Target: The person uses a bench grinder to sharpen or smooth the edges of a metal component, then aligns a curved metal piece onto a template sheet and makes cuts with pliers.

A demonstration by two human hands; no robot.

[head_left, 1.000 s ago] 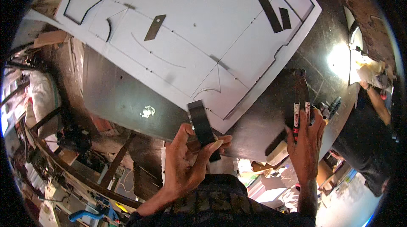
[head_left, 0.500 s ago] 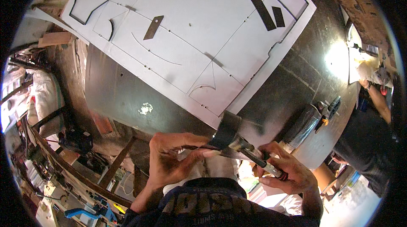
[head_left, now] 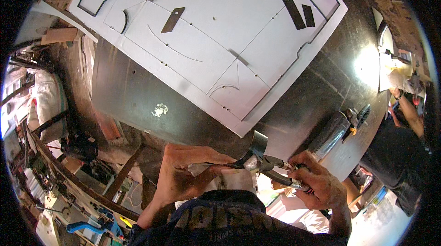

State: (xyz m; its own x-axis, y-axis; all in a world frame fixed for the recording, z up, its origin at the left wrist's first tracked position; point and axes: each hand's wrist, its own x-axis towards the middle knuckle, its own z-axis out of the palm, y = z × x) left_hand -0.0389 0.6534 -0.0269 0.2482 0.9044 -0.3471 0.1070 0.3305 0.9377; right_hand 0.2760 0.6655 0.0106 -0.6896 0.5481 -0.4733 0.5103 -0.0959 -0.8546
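A dark, flat strip with a curved upper end point(head_left: 259, 143) is held in front of my chest, just off the near corner of the white board. My left hand point(head_left: 181, 168) is closed, pinching the strip's left part between thumb and fingers. In my closed right hand point(head_left: 321, 182) is a pair of pliers point(head_left: 274, 164), its fingers wrapped round the handles. The jaws point left and lie against the strip near its bend; whether they grip it I cannot tell. Beyond both hands lies the white board point(head_left: 213, 46), marked with thin lines and edged in places by narrow dark strips.
Loose dark flat pieces point(head_left: 288, 5) and a brown one with a hole point(head_left: 172, 20) lie on the board. A black plastic-wrapped roll point(head_left: 329, 132) and hand tools point(head_left: 356, 120) sit on the dark table point(head_left: 183, 117). Another person point(head_left: 395, 154) works at the right.
The strip and pliers have shifted slightly right, and the strip has turned so its curved end stands more upright. The pliers' jaws and handles now show spread apart. The view has shifted a little.
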